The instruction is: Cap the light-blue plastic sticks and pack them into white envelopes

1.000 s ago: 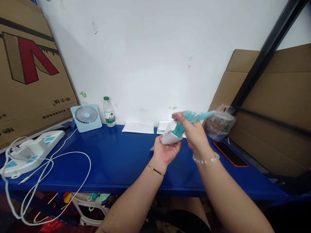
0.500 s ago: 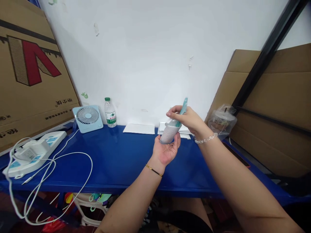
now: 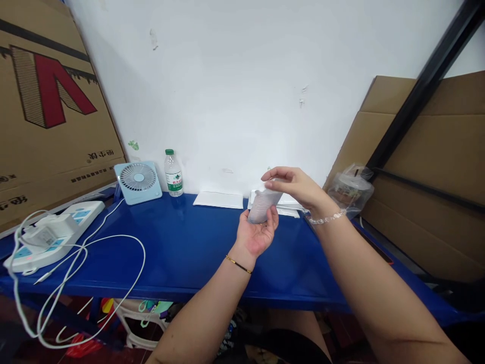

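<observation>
In the head view, a small whitish, see-through plastic pouch (image 3: 261, 205) stands tilted above the table, with something pale inside that I cannot make out. My left hand (image 3: 257, 232), palm up, holds its lower end between thumb and fingers. At the pouch's top edge, my right hand (image 3: 295, 187) has its fingers bent over the opening and its thumb against the plastic. Its fingertips are partly hidden. Behind the pouch, flat white packs (image 3: 288, 208) lie against the wall, and another white pack (image 3: 218, 199) lies to their left.
On the blue table (image 3: 182, 247) stand a light-blue fan (image 3: 138, 182), a water bottle (image 3: 173, 174) and a white power strip (image 3: 55, 237) with looped cables. A bagged container (image 3: 350, 189) and a dark phone-like slab (image 3: 371, 245) are at the right. Cardboard (image 3: 49, 101) flanks the left.
The teal strip that stuck up from my right hand is out of sight. My right hand has shifted slightly right, its fingers now over the pouch's top. My left hand stays under the pouch.
</observation>
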Demonstrator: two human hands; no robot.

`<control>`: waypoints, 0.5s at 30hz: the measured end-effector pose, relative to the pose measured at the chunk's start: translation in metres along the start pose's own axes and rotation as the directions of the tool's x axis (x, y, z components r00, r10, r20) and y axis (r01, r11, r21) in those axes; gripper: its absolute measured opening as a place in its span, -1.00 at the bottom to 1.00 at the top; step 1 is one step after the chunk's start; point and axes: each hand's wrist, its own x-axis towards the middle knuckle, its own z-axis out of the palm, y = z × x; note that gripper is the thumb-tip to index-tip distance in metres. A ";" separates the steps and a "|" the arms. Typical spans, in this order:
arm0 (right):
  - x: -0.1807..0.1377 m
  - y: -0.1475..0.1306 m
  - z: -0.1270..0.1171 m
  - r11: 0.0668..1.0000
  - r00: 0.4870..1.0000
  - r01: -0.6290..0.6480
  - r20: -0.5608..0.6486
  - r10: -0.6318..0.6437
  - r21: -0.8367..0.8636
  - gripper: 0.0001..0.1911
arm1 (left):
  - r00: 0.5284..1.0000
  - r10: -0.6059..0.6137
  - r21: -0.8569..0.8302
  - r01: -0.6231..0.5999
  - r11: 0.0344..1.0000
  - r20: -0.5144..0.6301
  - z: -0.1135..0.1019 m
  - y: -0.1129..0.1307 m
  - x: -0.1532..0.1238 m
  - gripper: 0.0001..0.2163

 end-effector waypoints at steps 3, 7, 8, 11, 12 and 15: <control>-0.008 0.004 -0.008 0.993 0.989 0.086 0.125 -0.076 -0.077 -0.54 | 1.000 -0.001 -0.013 0.001 1.000 0.010 -0.003 0.002 0.000 -0.58; -0.010 0.015 -0.010 0.899 0.951 0.307 0.058 -0.305 -0.311 -0.74 | 1.000 0.004 -0.011 -0.004 1.000 0.005 -0.008 0.003 -0.001 -0.56; -0.009 0.018 -0.010 0.851 0.930 0.355 0.049 -0.365 -0.387 -0.77 | 1.000 0.014 -0.013 -0.014 1.000 -0.001 -0.010 0.003 -0.001 -0.55; -0.008 0.025 -0.006 0.702 0.897 0.406 0.108 -0.428 -0.585 -0.68 | 0.998 0.056 -0.019 -0.056 0.998 -0.012 -0.016 0.007 -0.002 -0.52; -0.008 0.027 -0.005 0.665 0.899 0.405 0.139 -0.416 -0.627 -0.65 | 0.997 0.070 -0.020 -0.071 0.997 -0.014 -0.018 0.009 -0.003 -0.52; -0.009 0.029 -0.002 0.662 0.907 0.406 0.189 -0.376 -0.630 -0.61 | 0.996 0.086 -0.029 -0.087 0.996 -0.024 -0.023 0.016 -0.004 -0.55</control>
